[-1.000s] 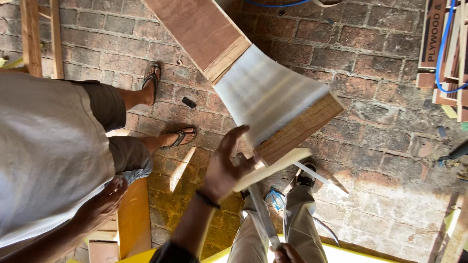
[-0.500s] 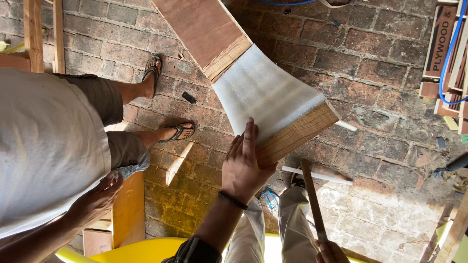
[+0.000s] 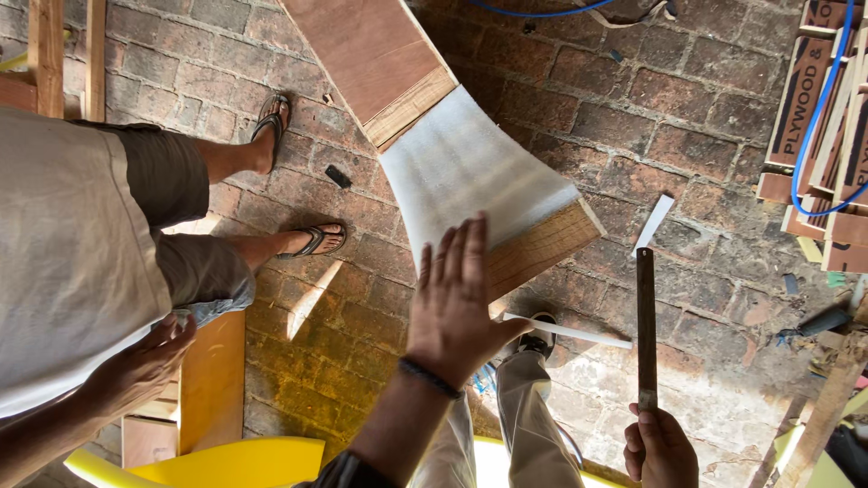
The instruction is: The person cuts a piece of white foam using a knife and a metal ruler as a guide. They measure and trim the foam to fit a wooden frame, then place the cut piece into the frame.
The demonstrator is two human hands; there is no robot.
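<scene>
1. Left hand [image 3: 457, 303]: open, fingers spread and extended toward 12 o'clock, palm pressed flat on the near end of the white laminate-faced plywood board [image 3: 470, 172]. It grasps nothing; a dark band circles the wrist.
2. White laminate-faced plywood board: a long panel running from 11 o'clock down toward the centre of the view. Its far part shows reddish-brown veneer, its near part a white sheet, and its near edge bare pale wood. The fingertips lie on the white sheet; the heel of the hand hangs past the wooden edge.
3. Right hand [image 3: 660, 447]: at 5 o'clock, fingers closed around the lower end of the dark flat metal file [image 3: 645, 325], which stands nearly upright, its tip pointing to 12 o'clock, apart from the board.
4. Thin white laminate strip [image 3: 570, 333]: lies between the two hands, one end just beside the left thumb, the other reaching behind the file.
5. Second white offcut [image 3: 653, 223]: on the red brick floor [image 3: 687, 108] at 2 o'clock of the file's tip.
6. Another person [image 3: 81, 253]: at 9 o'clock, in a pale shirt, dark shorts and sandals, one hand hanging near an orange-brown panel [image 3: 212, 380].
7. Yellow plastic chair [image 3: 226, 461]: at 7 o'clock.
8. Stacked plywood sheets [image 3: 814, 117]: at 2 o'clock, crossed by a blue hose.
</scene>
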